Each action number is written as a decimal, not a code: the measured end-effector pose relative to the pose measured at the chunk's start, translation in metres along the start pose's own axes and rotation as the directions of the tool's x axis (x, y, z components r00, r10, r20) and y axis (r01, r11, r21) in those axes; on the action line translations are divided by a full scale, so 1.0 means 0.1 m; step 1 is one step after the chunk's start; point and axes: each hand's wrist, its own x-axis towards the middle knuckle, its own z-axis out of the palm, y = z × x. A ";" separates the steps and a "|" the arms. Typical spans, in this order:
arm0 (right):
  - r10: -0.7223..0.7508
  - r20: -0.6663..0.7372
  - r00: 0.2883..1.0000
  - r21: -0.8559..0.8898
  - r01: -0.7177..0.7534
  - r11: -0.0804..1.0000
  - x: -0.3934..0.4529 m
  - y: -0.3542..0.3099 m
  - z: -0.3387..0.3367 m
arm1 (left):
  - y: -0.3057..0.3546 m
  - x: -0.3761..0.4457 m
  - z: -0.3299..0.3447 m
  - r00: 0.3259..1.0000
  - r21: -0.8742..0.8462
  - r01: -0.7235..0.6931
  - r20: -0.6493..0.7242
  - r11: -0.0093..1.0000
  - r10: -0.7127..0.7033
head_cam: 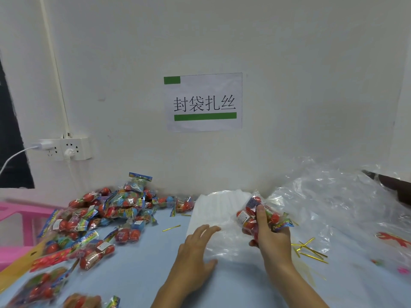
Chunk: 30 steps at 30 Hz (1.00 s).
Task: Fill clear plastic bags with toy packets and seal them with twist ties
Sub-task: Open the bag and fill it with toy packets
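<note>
Filling step: right hand point(270, 235) is gripping toy packets point(255, 213) over the clear bag stack point(220, 203) mid-tabletop, left hand point(198, 247) is pressing flat, fingers spread; next it's needing a bag mouth opened

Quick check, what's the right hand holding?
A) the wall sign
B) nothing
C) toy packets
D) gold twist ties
C: the right hand has its fingers curled round a bunch of toy packets above the clear bags, while the twist ties lie loose on the table to its right.
</note>
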 end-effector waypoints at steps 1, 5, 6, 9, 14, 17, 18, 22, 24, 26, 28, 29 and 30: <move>0.006 0.000 1.000 0.015 -0.006 1.000 0.00 -0.01 0.00 | -0.01 0.01 0.01 0.998 0.025 0.008 -0.061 1.000 -0.006; 0.035 0.016 0.999 0.091 -0.037 0.995 -0.02 -0.06 0.01 | 0.01 0.04 -0.03 0.948 -0.065 0.163 -0.266 0.985 -0.174; 0.046 0.021 0.999 0.118 -0.048 0.992 -0.02 -0.06 0.00 | 0.01 0.05 -0.04 0.928 -0.091 0.197 -0.304 0.976 -0.215; 0.041 0.041 0.998 0.193 -0.048 0.980 -0.03 -0.09 0.01 | 0.00 0.07 -0.06 0.870 -0.180 0.234 -0.401 0.956 -0.288; -0.017 0.071 0.997 0.209 0.002 0.978 -0.04 -0.11 0.00 | 0.00 0.10 -0.08 0.803 -0.331 0.246 -0.456 0.911 -0.383; -0.068 0.194 0.979 0.180 0.033 0.983 -0.08 -0.11 0.00 | 0.00 0.13 -0.09 0.782 -0.428 0.236 -0.450 0.873 -0.432; -0.076 0.251 0.965 0.168 0.033 0.985 -0.09 -0.11 0.00 | 0.00 0.13 -0.09 0.781 -0.449 0.231 -0.444 0.863 -0.440; -0.040 0.484 0.874 0.034 0.027 0.999 -0.18 -0.08 0.00 | 0.01 0.13 -0.09 0.790 -0.435 0.200 -0.458 0.878 -0.407; 0.038 0.556 0.830 -0.089 0.014 0.996 -0.20 -0.09 -0.02 | 0.02 0.12 -0.09 0.791 -0.405 0.167 -0.489 0.899 -0.367; 0.132 0.590 0.796 -0.229 0.009 0.973 -0.20 -0.08 -0.03 | 0.03 0.12 -0.09 0.789 -0.389 0.120 -0.521 0.913 -0.325; 0.197 0.587 0.785 -0.345 0.022 0.938 -0.19 -0.05 -0.04 | 0.03 0.12 -0.08 0.797 -0.389 0.071 -0.531 0.918 -0.287; 0.219 0.572 0.790 -0.388 0.025 0.922 -0.19 -0.03 -0.04 | 0.04 0.12 -0.08 0.808 -0.384 0.046 -0.529 0.922 -0.261; 0.233 0.548 0.803 -0.421 0.024 0.907 -0.19 -0.02 -0.04 | 0.04 0.11 -0.07 0.821 -0.367 0.016 -0.527 0.930 -0.222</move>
